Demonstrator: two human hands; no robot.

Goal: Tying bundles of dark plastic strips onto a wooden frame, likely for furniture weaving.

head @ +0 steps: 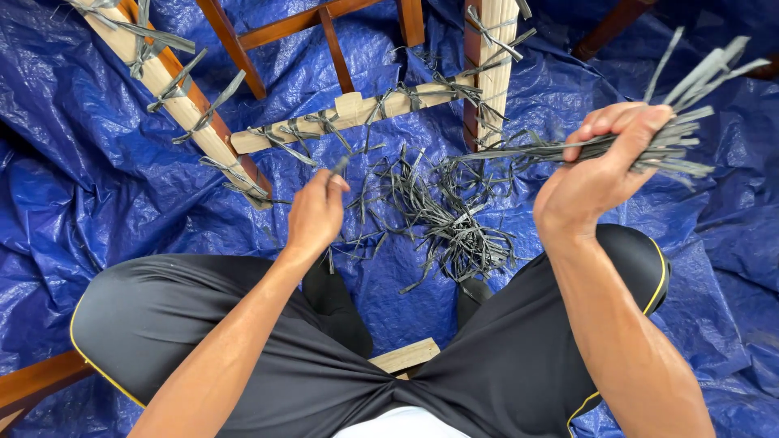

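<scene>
My right hand (604, 166) is raised at the right and grips a bundle of flat grey strips (677, 134) whose ends fan out up and to the right. Lower down at the centre left, my left hand (315, 212) pinches a single grey strip (338, 166) between its fingertips. Just to the right of that hand a loose pile of grey strips (446, 219) lies on the blue tarp (81, 162). A wooden frame (357, 109) of pale and brown bars, with grey strips knotted around it, lies beyond the pile.
I sit with black-trousered knees (162, 312) spread over the tarp. A short pale wooden piece (406, 355) lies between my legs. A brown wooden bar (36, 381) shows at the bottom left, and another brown wooden part (608, 28) at the top right.
</scene>
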